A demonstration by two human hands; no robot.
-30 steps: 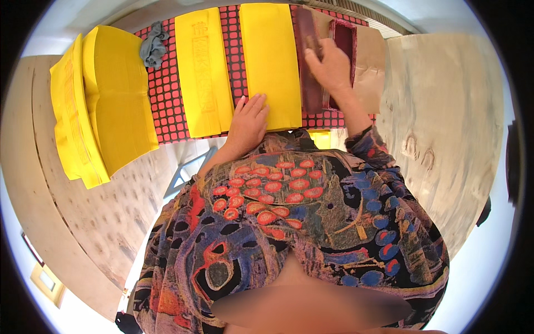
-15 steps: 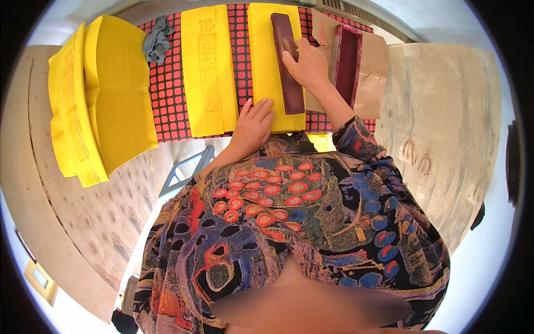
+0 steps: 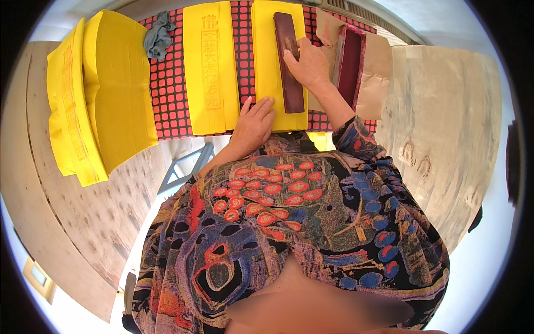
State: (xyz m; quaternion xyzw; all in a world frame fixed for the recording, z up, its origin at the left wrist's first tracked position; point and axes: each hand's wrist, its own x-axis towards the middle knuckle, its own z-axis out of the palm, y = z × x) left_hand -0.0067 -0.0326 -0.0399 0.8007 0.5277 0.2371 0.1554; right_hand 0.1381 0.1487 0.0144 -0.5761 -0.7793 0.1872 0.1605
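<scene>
Pale, grained wooden boards (image 3: 445,139) spread out to both sides of a surface covered in red-and-black checked cloth (image 3: 168,94). At the cloth's left end sits a large, bulging bundle of bright yellow sheets (image 3: 123,89); next comes a long yellow stack printed with red characters (image 3: 201,67), then a long plain yellow stack (image 3: 268,67). On a creased sheet of brown paper (image 3: 376,78) at the right lies a long, narrow, dark-red tray with a raised pinkish-red rim (image 3: 361,65); its inside is dark red, but whether that is liquid, a pad or stained bottom I cannot tell. The long, flat, dark-maroon block (image 3: 291,86) is out of the tray, lying lengthwise on the plain stack, slightly aslant. The right hand (image 3: 311,64) grips the small brown handle (image 3: 289,44) on its upper face, fingers curled around it, so the block lies directly under the grip and extends past it at both ends. The left hand (image 3: 254,122) lies flat, fingers extended, on the plain stack's lower left edge, just beside the block. A crumpled grey cloth (image 3: 159,38) rests near the bundle.
</scene>
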